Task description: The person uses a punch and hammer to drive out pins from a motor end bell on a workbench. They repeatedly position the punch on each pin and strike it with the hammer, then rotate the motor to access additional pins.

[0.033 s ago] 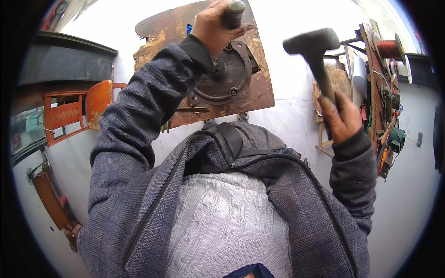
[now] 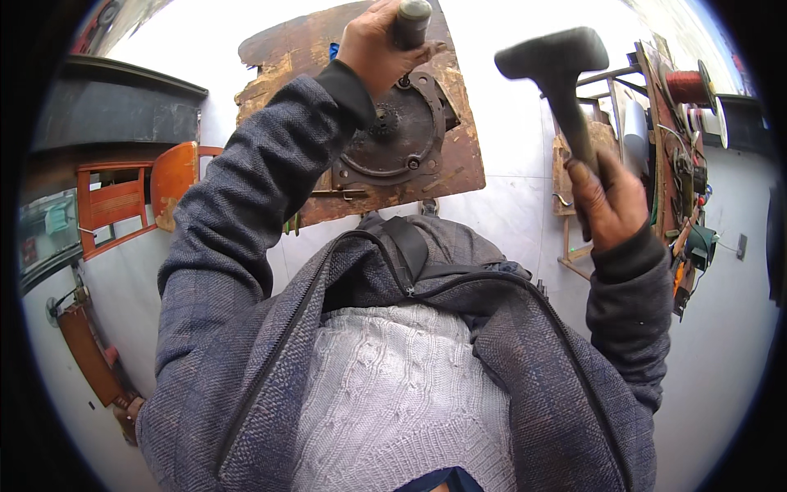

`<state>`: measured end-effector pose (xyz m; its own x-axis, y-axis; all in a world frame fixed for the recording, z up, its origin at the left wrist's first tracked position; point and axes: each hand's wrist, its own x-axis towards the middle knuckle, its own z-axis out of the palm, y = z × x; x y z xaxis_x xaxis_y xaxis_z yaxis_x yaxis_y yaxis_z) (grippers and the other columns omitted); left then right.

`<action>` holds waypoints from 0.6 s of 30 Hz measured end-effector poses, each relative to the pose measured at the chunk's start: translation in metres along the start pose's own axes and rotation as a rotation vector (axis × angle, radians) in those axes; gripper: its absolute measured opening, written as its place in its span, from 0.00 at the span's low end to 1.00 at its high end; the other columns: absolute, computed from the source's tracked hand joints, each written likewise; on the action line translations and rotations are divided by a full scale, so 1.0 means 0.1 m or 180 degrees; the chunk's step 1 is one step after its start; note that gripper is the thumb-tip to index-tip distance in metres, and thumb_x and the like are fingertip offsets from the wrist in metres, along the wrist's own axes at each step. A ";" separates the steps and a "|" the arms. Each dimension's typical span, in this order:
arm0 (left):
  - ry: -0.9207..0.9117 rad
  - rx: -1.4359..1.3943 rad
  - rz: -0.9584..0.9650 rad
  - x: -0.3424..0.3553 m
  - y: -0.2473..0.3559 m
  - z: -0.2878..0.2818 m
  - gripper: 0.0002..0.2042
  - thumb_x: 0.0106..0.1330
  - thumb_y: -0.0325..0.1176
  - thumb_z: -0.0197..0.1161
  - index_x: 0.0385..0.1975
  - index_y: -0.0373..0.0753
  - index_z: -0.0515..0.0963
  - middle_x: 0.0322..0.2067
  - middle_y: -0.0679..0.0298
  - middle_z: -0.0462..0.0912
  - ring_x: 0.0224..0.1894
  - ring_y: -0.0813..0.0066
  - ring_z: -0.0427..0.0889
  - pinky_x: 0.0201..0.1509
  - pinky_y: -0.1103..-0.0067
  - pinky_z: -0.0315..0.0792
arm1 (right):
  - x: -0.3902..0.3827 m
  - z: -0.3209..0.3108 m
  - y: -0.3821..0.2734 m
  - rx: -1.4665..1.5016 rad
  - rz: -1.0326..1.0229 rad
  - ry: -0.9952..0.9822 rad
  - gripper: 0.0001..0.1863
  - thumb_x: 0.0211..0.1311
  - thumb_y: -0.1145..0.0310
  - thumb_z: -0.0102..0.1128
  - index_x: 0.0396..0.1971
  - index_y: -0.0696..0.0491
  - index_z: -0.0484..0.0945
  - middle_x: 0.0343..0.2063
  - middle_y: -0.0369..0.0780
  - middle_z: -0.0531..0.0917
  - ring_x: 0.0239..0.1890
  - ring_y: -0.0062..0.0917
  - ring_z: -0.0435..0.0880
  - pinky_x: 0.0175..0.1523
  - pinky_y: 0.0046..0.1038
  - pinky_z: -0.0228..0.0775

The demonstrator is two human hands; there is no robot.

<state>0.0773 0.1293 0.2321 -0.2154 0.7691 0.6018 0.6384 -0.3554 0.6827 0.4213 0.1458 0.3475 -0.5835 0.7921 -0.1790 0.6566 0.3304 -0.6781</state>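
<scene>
My left hand (image 2: 369, 49) is closed round a thick, dark metal rod (image 2: 412, 23) with a pale, worn top end. It holds the rod over a round, greasy cast-metal housing (image 2: 385, 156) with a flange, bolt holes and a toothed centre. My sleeve and hand cover part of the housing, and the rod's lower end is hidden. Off to the right, my right hand (image 2: 608, 201) grips the handle of a hammer (image 2: 553, 56), its dark head raised well away from the rod. The housing lies on a worn wooden worktop (image 2: 443, 176).
A thin metal bar (image 2: 340, 193) lies along the worktop's near edge. To the right stands a rack holding tools and a spool of red wire (image 2: 689, 87), beside a small wooden stand (image 2: 598, 143). An orange-brown wooden chair (image 2: 174, 180) is at the left.
My right hand has shifted slightly to the right, and the hammer head has risen a little. My left hand and the rod stay nearly in place.
</scene>
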 end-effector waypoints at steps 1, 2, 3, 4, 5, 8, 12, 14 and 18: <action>-0.0050 -0.0076 -0.0250 -0.01 -0.01 -0.01 0.16 0.58 0.29 0.78 0.41 0.35 0.78 0.32 0.61 0.77 0.34 0.72 0.76 0.39 0.73 0.76 | 0.07 -0.06 -0.20 0.0194 0.0062 -0.0148 0.28 0.74 0.44 0.57 0.39 0.60 0.78 0.18 0.35 0.76 0.21 0.19 0.75 0.27 0.27 0.67; 0.0076 -0.0125 -0.0341 -0.01 -0.03 -0.03 0.15 0.58 0.30 0.78 0.40 0.35 0.78 0.31 0.62 0.77 0.33 0.72 0.75 0.38 0.73 0.76 | 0.13 -0.05 -0.35 0.0121 -0.0075 -0.0069 0.27 0.74 0.44 0.57 0.38 0.59 0.78 0.18 0.35 0.76 0.21 0.19 0.75 0.27 0.27 0.67; 0.0207 -0.0176 -0.0420 -0.02 -0.05 -0.04 0.15 0.59 0.30 0.78 0.39 0.35 0.78 0.29 0.63 0.77 0.32 0.73 0.75 0.37 0.74 0.75 | 0.20 -0.05 -0.47 0.0026 -0.0217 -0.0096 0.27 0.74 0.44 0.57 0.38 0.59 0.78 0.18 0.35 0.76 0.20 0.20 0.75 0.27 0.27 0.67; 0.0338 -0.0229 -0.0503 -0.04 -0.08 -0.04 0.14 0.59 0.30 0.78 0.38 0.35 0.78 0.28 0.63 0.77 0.30 0.73 0.74 0.36 0.74 0.75 | 0.26 -0.03 -0.56 -0.0089 -0.0298 -0.0087 0.28 0.75 0.44 0.56 0.37 0.59 0.78 0.18 0.36 0.76 0.20 0.20 0.75 0.27 0.27 0.68; 0.0472 -0.0262 -0.0747 -0.05 -0.12 -0.05 0.13 0.60 0.29 0.77 0.38 0.34 0.78 0.28 0.64 0.78 0.30 0.75 0.75 0.35 0.75 0.75 | 0.30 -0.01 -0.62 -0.0088 -0.0384 -0.0146 0.28 0.75 0.43 0.56 0.37 0.59 0.78 0.17 0.36 0.76 0.19 0.21 0.75 0.27 0.27 0.68; 0.0788 -0.0609 -0.1473 -0.10 -0.30 -0.08 0.09 0.64 0.28 0.73 0.37 0.33 0.79 0.28 0.66 0.81 0.29 0.77 0.78 0.34 0.77 0.76 | 0.38 0.05 -0.67 -0.0220 -0.0443 -0.0206 0.29 0.75 0.42 0.55 0.37 0.59 0.78 0.17 0.36 0.76 0.19 0.22 0.76 0.27 0.28 0.70; 0.0938 -0.1723 -0.2001 -0.15 -0.55 -0.15 0.04 0.69 0.25 0.68 0.36 0.32 0.81 0.31 0.65 0.86 0.32 0.79 0.83 0.35 0.79 0.78 | 0.40 0.11 -0.64 -0.0335 -0.0349 -0.0338 0.30 0.74 0.40 0.56 0.38 0.59 0.78 0.19 0.37 0.78 0.21 0.23 0.77 0.28 0.29 0.70; 0.0982 -0.2162 -0.1997 -0.17 -0.58 -0.18 0.04 0.69 0.26 0.68 0.35 0.32 0.81 0.30 0.65 0.85 0.32 0.79 0.83 0.35 0.79 0.78 | 0.39 0.12 -0.62 -0.0152 -0.0218 -0.0356 0.30 0.74 0.40 0.56 0.38 0.59 0.78 0.20 0.37 0.78 0.21 0.23 0.77 0.28 0.29 0.71; -0.0311 -0.1420 -0.1593 -0.06 -0.42 -0.19 0.05 0.71 0.28 0.68 0.35 0.35 0.80 0.30 0.66 0.83 0.31 0.78 0.81 0.36 0.77 0.79 | 0.38 0.12 -0.61 -0.0006 -0.0163 -0.0292 0.29 0.74 0.42 0.57 0.39 0.59 0.78 0.20 0.36 0.77 0.22 0.22 0.76 0.29 0.27 0.70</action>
<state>0.0377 0.1297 0.2074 -0.3244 0.9351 0.1426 0.1084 -0.1130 0.9877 0.3531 0.1497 0.3733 -0.6575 0.7239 -0.2088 0.6257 0.3703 -0.6866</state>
